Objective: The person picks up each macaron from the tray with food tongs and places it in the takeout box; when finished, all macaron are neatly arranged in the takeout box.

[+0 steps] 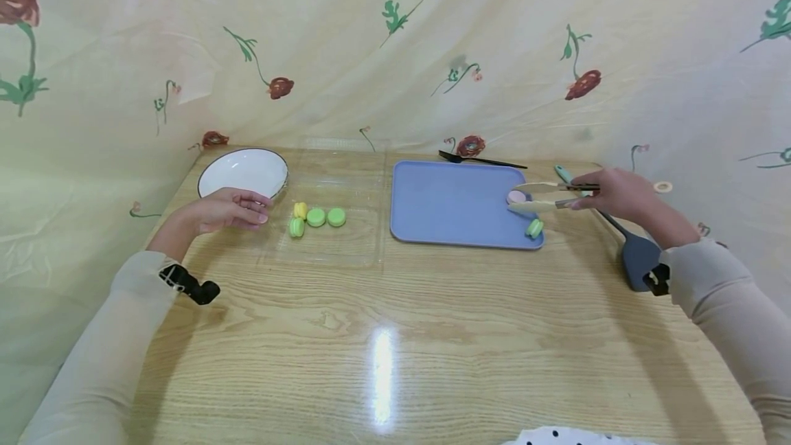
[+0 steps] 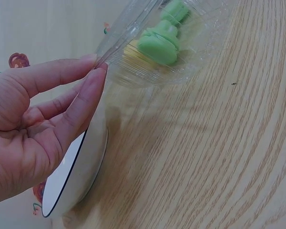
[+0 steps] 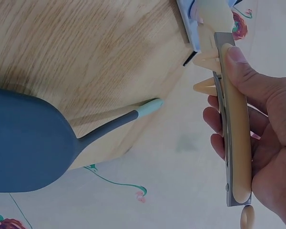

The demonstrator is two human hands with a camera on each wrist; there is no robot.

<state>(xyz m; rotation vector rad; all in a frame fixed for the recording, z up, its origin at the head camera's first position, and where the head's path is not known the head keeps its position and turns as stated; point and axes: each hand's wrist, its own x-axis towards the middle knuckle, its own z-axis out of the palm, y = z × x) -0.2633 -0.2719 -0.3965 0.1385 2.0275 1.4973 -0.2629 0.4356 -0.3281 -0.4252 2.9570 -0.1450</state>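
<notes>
My left hand [image 1: 231, 210] pinches the rim of a clear plastic box [image 2: 133, 28] between thumb and fingers. Inside the box lie green macarons [image 1: 316, 217] and a yellow macaron [image 1: 300, 210], grouped toward its left side. With my right hand [image 1: 614, 192] I grip cream-coloured tongs [image 3: 240, 129] by their handles. The tongs' tips reach over the right part of a blue tray [image 1: 454, 201], one on each side of a pale pink macaron [image 1: 516, 197]; whether they touch it I cannot tell. A green macaron [image 1: 534, 228] leans on edge near the tray's right corner.
A white bowl [image 1: 244, 169] with a dark rim stands behind my left hand. Beyond the tray lies a black fork [image 1: 482, 160]. A dark spatula [image 3: 28, 140] with a mint handle end lies under my right forearm. Floral cloth [image 1: 346, 53] hangs behind the table.
</notes>
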